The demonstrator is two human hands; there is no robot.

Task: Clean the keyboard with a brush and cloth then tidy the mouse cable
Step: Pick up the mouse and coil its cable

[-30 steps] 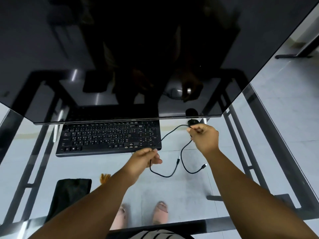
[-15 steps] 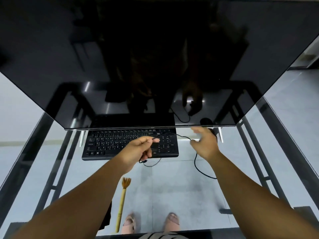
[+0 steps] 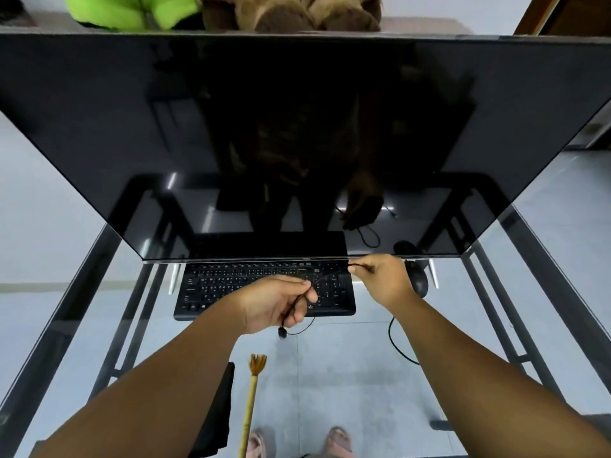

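Thin black mouse cable [image 3: 325,277] stretched taut above the keyboard [image 3: 231,289], pinched in closed left hand [image 3: 276,304] and closed right hand [image 3: 383,279]. Slack looped below each fist. Black mouse [image 3: 418,280] just beside the right hand on the glass desk [image 3: 330,375].

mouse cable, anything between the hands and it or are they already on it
Nothing visible stands in the way. Both hands already pinch the mouse cable: the left hand over the keyboard, the right hand beside the mouse. The cable runs taut between them, its plug end hanging below the left hand.
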